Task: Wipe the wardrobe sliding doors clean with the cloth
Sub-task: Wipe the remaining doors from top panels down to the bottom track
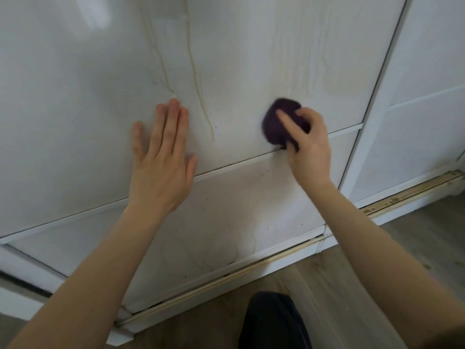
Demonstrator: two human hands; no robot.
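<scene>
Cloth (pixel 280 123): purple wad, centre-right of frame, pressed on door (pixel 251 46) just above divider strip (pixel 226 169). Right hand (pixel 310 149) clutches it, fingers curled over.
Drip streak (pixel 198 84): long axis vertical, left of cloth, probably next target.
Left hand (pixel 161 159): flat on door, fingers straight, just left of streak.

Pale wood-plank floor (pixel 432 227) lies beneath a dark-clad knee (pixel 273 321).

purple cloth (pixel 279 122) bunched against streaked white door (pixel 239 59)

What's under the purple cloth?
The white door is under the cloth, which the right hand holds against it. Whether that covered patch is dirty cannot be seen.
</scene>
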